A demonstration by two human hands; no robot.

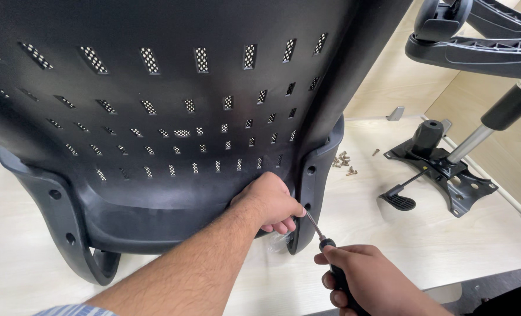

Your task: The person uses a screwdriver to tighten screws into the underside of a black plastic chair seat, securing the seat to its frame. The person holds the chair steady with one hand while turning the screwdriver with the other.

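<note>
Screwdriver (325, 243) sits in the closed right hand (369, 284), its dark handle wrapped by the fingers and its metal shaft running toward 11 o'clock to the right bracket (313, 187) of the black chair back (155, 105). The left hand (269, 202) lies at 10 o'clock from the right hand, fingers curled against the bracket's lower edge, touching the shaft's tip area. Loose screws (343, 162) lie at 12 o'clock on the pale table (389, 246), near the seat mechanism (442, 169).

Black chair back (172, 88) with rows of white-dotted mesh slots, pale wood-grain desk (389, 234), black seat plate (442, 169), silver-and-black gas cylinder (483, 131), brassy screws (343, 162), blue-striped sleeve (76, 310)
</note>
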